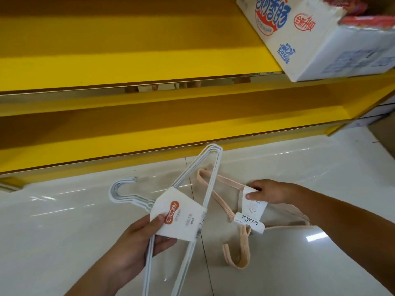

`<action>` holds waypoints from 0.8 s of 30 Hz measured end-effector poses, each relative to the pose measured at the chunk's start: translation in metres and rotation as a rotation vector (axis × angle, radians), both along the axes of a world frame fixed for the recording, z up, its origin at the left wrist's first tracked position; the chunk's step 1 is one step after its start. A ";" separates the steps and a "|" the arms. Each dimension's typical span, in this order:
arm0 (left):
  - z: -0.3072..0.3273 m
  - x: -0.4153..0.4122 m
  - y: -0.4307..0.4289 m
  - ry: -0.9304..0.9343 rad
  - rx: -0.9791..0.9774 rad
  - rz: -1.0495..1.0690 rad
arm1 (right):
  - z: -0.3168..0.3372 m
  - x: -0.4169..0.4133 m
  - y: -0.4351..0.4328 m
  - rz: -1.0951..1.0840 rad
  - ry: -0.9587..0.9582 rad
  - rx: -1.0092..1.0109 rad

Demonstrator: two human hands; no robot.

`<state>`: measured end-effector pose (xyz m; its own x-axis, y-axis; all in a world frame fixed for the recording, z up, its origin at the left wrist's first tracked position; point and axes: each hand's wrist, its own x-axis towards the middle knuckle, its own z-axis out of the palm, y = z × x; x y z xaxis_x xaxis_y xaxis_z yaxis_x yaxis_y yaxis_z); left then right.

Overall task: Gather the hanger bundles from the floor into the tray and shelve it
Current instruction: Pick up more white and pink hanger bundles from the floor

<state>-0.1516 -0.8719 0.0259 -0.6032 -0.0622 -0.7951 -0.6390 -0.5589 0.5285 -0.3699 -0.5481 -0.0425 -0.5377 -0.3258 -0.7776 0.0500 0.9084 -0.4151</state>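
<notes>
My left hand [136, 246] grips a bundle of white wire hangers [210, 171] by its white paper band with an orange logo, held above the floor with the hooks pointing left. My right hand [269, 192] pinches the paper band of a peach-coloured hanger bundle [241, 248], whose hooks hang down toward the tiles. The two bundles cross each other between my hands. No tray is in view.
Yellow shelves [149, 60] run across the upper half, two levels visible. A white printed carton [316, 39] sits on the upper shelf at the right. Glossy white floor tiles [64, 221] lie below the shelving.
</notes>
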 end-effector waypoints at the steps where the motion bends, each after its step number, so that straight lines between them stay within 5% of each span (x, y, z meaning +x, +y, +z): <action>1: -0.001 -0.003 0.003 0.004 0.005 -0.004 | 0.002 0.004 0.000 -0.028 -0.015 -0.017; 13: 0.007 0.003 -0.008 0.041 0.018 -0.012 | 0.019 0.042 -0.009 -0.324 -0.165 -0.189; 24: 0.039 0.104 -0.106 0.069 -0.045 0.139 | 0.036 0.095 -0.077 -0.539 -0.229 -0.478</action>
